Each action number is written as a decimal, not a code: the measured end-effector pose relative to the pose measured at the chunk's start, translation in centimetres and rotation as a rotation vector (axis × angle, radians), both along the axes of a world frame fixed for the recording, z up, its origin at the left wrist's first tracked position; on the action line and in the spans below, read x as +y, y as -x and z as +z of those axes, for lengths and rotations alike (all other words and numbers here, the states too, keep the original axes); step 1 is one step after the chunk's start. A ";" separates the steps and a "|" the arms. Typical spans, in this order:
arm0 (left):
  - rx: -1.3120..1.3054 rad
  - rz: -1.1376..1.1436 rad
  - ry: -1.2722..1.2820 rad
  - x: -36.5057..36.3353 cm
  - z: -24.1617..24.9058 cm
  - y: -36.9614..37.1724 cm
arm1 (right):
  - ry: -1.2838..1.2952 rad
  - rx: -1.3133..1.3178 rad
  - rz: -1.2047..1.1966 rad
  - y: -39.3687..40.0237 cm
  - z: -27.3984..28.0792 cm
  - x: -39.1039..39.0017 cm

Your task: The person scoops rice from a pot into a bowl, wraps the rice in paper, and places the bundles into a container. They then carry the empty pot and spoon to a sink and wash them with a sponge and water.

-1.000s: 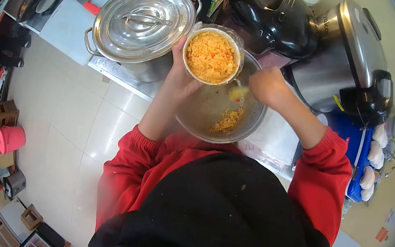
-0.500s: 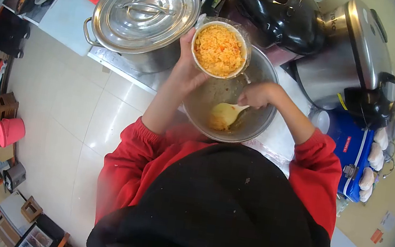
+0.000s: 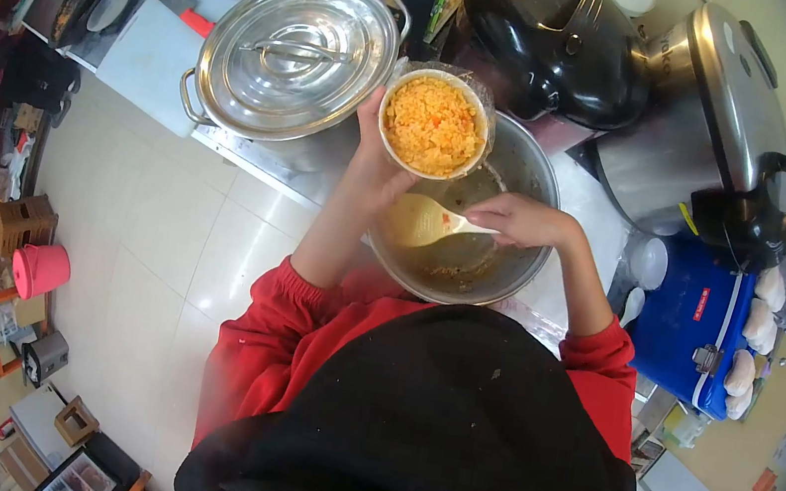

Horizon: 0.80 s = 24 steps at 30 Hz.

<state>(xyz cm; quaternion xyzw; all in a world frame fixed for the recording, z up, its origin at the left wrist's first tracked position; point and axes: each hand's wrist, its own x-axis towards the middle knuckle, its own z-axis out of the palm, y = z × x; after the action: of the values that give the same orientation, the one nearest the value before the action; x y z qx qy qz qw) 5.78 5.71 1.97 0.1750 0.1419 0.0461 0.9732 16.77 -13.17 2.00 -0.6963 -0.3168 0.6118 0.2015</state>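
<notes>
My left hand (image 3: 377, 158) is closed around a white bowl (image 3: 390, 148) filled with orange-yellow rice (image 3: 433, 125). Clear plastic wrap (image 3: 482, 97) sticks out around the bowl's rim. Below the bowl stands a large metal pot (image 3: 534, 255), with bits of rice low on its inner wall. In my right hand (image 3: 529, 222) is a pale rice paddle (image 3: 423, 222), gripped by its handle. The paddle's blade is over the pot, near my left wrist, and its far edge is blurred.
A lidded steel stockpot (image 3: 296, 61) stands left of the bowl, by a white cutting board (image 3: 153, 56) with a red-handled knife (image 3: 195, 21). Behind are a black rice cooker (image 3: 552, 42) and a steel urn (image 3: 671, 124). A blue cooler box (image 3: 687, 297) lies right.
My right hand has raised the rice paddle from the bottom of the pot and swung its blade left, toward my left wrist. The bowl stays in my left hand. The camera view has shifted slightly.
</notes>
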 end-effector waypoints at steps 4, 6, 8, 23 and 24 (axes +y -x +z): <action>0.030 0.020 -0.030 -0.5 1.1 0.0 | -0.035 0.037 -0.088 -0.5 4.4 -3.2; -0.007 0.053 -0.132 -0.9 0.8 0.2 | -0.070 -0.010 -0.192 -0.2 9.0 -5.4; -0.026 0.114 -0.378 -1.8 -0.6 0.3 | -0.146 -0.055 -0.341 0.6 11.3 -7.3; 0.234 0.371 -0.034 -8.3 1.9 2.7 | -0.207 -1.255 -0.250 13.4 5.3 -3.7; 0.216 0.357 -0.051 -8.2 1.7 2.8 | -0.199 -1.263 -0.237 13.6 5.6 -3.8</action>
<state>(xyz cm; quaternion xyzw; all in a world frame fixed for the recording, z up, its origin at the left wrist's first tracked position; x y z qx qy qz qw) 2.96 -2.46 3.64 0.1755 0.2729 0.2025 0.9240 3.13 -17.01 7.61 -0.9301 -0.3507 0.0258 0.1061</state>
